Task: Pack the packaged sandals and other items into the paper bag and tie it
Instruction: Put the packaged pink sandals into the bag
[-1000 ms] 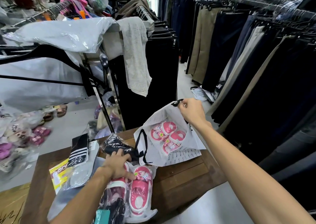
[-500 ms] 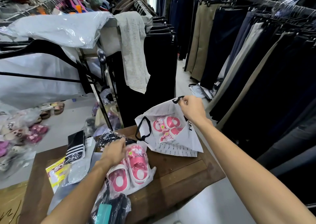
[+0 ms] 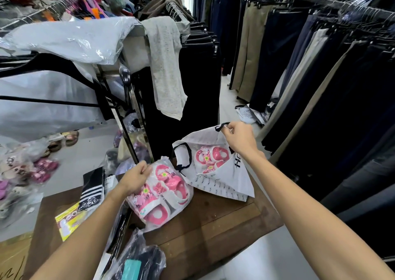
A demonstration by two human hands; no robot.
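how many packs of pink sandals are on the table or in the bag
2: one pack of pink sandals held by the left hand above the table; one pack inside the white paper bag. Others may be hidden deeper inside.

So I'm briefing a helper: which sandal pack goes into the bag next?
On the wooden table, left of the white paper bag, the left hand grips a clear plastic pack of pink sandals. The other pink pair already sits inside the bag.
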